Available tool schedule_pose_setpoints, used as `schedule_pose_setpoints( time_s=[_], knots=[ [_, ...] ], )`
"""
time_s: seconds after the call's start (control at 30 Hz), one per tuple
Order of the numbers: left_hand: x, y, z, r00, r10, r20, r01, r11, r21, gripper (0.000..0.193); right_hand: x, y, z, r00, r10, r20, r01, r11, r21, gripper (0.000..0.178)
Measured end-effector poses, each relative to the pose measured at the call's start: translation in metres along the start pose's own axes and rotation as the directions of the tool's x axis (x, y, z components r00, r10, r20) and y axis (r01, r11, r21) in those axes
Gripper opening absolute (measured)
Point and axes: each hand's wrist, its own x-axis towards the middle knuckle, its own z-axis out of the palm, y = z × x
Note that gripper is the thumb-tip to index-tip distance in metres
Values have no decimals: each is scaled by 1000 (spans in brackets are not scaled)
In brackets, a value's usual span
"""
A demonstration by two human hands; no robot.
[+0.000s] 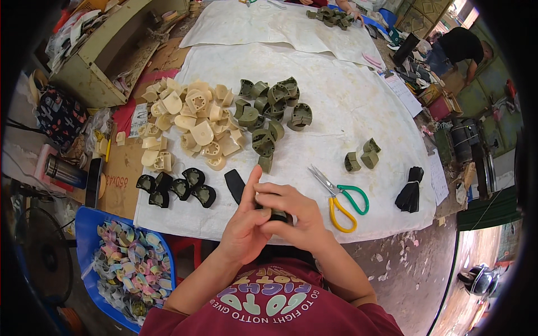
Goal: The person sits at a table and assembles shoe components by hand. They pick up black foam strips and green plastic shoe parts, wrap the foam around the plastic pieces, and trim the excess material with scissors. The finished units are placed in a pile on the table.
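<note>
Left hand (242, 227) and right hand (298, 218) hold a dark piece (279, 215), grip closed, near a lettered shirt (274, 294).

Left hand (242, 228) and right hand (300, 219) meet, curled (one left finger extended).

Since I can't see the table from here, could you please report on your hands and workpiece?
Left hand and right hand together on dark piece, mostly hidden. Scissors on white sheet, close by, right of hands.

White cloth (336, 101) bright, shadows soft — picture corners black, straight edges bend — pale glare, lower right.
</note>
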Motion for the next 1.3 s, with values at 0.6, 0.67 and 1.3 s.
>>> schedule_pose_setpoints(
  time_s=[0.6, 0.67, 1.3],
  knots=[
    [4, -10, -16, 932, 288, -219, -196, 911, 362, 32, -18, -1, 46, 878, 452, -158, -414, 883, 222, 34],
    [6, -2, -22, 874, 425, -234, -234, 792, 564, 31, -16, 11, 49, 921, 354, -162, -341, 934, 104, 34],
    [-10, 41, -93, 599, 790, 129, -293, 66, 954, 22, -9, 52, 55, 984, 170, -51, -164, 763, -625, 42]
  ],
)
